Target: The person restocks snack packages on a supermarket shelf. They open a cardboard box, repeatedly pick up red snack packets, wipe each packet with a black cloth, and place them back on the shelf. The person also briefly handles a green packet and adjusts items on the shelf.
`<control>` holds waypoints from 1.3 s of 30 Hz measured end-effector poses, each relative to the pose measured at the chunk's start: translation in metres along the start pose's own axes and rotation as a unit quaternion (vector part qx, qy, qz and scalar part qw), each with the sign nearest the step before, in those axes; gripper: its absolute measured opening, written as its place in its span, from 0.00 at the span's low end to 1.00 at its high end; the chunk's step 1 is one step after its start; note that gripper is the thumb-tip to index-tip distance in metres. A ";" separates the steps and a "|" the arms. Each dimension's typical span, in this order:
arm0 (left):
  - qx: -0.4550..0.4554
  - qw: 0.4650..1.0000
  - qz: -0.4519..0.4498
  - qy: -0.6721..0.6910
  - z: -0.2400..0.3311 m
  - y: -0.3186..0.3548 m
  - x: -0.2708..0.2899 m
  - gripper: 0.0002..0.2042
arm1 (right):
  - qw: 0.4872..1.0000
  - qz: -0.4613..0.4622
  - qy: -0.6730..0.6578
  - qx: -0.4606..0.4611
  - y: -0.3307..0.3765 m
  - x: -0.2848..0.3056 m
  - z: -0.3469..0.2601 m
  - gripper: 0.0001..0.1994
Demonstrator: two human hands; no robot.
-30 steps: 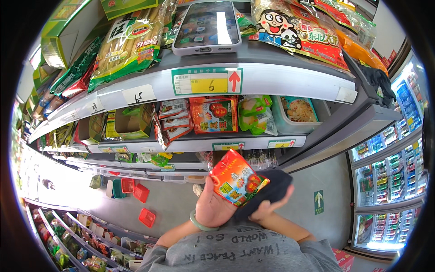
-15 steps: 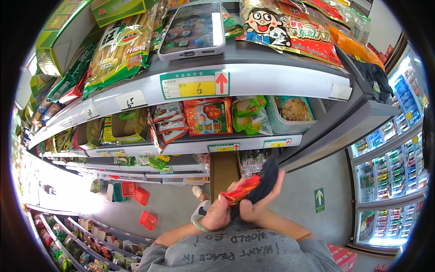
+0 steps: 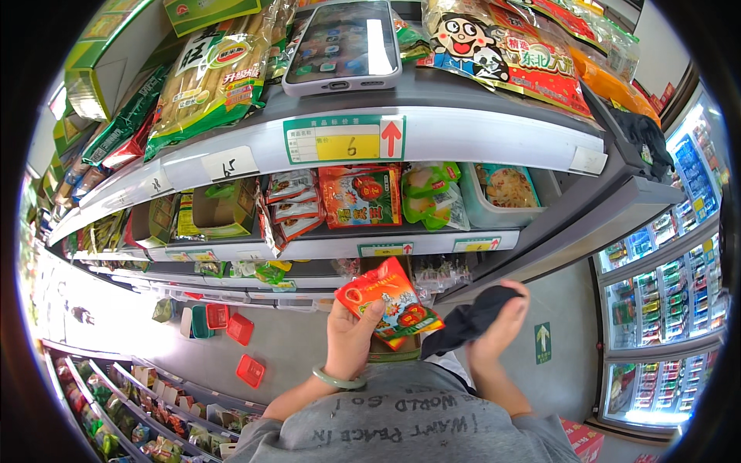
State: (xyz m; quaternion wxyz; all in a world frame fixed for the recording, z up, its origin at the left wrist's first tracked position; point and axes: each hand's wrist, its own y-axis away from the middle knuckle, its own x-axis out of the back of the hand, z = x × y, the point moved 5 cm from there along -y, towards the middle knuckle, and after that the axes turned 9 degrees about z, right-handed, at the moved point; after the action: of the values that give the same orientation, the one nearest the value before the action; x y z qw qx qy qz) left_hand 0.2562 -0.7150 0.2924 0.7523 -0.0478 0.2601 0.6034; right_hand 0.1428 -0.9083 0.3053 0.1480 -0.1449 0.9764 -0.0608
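Note:
My left hand [image 3: 347, 336], with a pale green bangle at its wrist, is closed on a flat red and orange seasoning packet [image 3: 392, 297]. The thumb lies across the packet's printed face, and a second red edge shows beneath it. To the right, my right hand [image 3: 500, 333] grips a crumpled black cloth [image 3: 465, 318], which hangs down toward the packet. Below the packet, part of an open cardboard box [image 3: 386, 356] shows; the packet and hands hide much of it.
A phone [image 3: 343, 50] lies screen-up on the top shelf beside bagged goods [image 3: 505, 54]. The lower shelf holds red packets [image 3: 360, 197] and a white bin [image 3: 532, 189]. A dark shelf post [image 3: 587, 208] stands right. Red baskets [image 3: 251, 370] sit on the floor; lit drink coolers [image 3: 656, 309] stand far right.
My hands have moved apart. The left has raised the packet and turned its printed face up, while the right has drawn the black cloth away to the right.

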 end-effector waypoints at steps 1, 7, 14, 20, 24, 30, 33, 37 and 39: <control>-0.016 0.998 -0.017 -0.055 0.003 -0.002 0.005 0.14 | 0.997 -0.006 0.001 0.074 -0.003 0.001 -0.014 0.20; -0.228 0.889 -0.254 -0.305 0.007 0.020 -0.028 0.09 | 0.841 -0.285 0.161 0.431 0.033 -0.036 -0.045 0.20; -0.179 0.899 -0.300 -0.266 0.007 0.029 -0.031 0.10 | 0.792 -0.285 0.145 0.520 0.022 -0.016 -0.047 0.15; -0.008 0.974 -0.153 -0.165 -0.020 0.014 0.010 0.10 | 0.919 -0.069 0.179 0.345 -0.027 0.014 -0.030 0.13; 0.059 0.992 -0.038 -0.109 -0.015 -0.020 0.022 0.13 | 0.960 -0.201 0.172 0.092 -0.041 0.012 -0.003 0.13; 0.046 0.981 -0.037 -0.186 -0.045 -0.094 0.058 0.14 | 0.796 -0.374 0.473 0.059 0.012 -0.004 0.028 0.17; -0.021 0.950 -0.061 -0.304 -0.055 -0.117 0.063 0.15 | 0.731 -0.428 0.525 0.086 0.027 -0.013 0.035 0.27; -0.082 0.851 -0.082 -0.512 -0.073 -0.139 0.060 0.15 | 0.695 -0.457 0.548 0.091 0.031 -0.017 0.040 0.31; -0.201 0.840 -0.085 -0.496 -0.079 -0.148 0.052 0.15 | 0.692 -0.461 0.547 0.094 0.034 -0.017 0.042 0.28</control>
State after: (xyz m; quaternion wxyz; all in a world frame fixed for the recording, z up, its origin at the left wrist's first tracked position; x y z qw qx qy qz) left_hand 0.3751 -0.7389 0.1650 0.8032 0.0860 -0.2799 0.5188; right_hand 0.1626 -0.8743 0.2643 -0.4464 -0.5035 0.6840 -0.2816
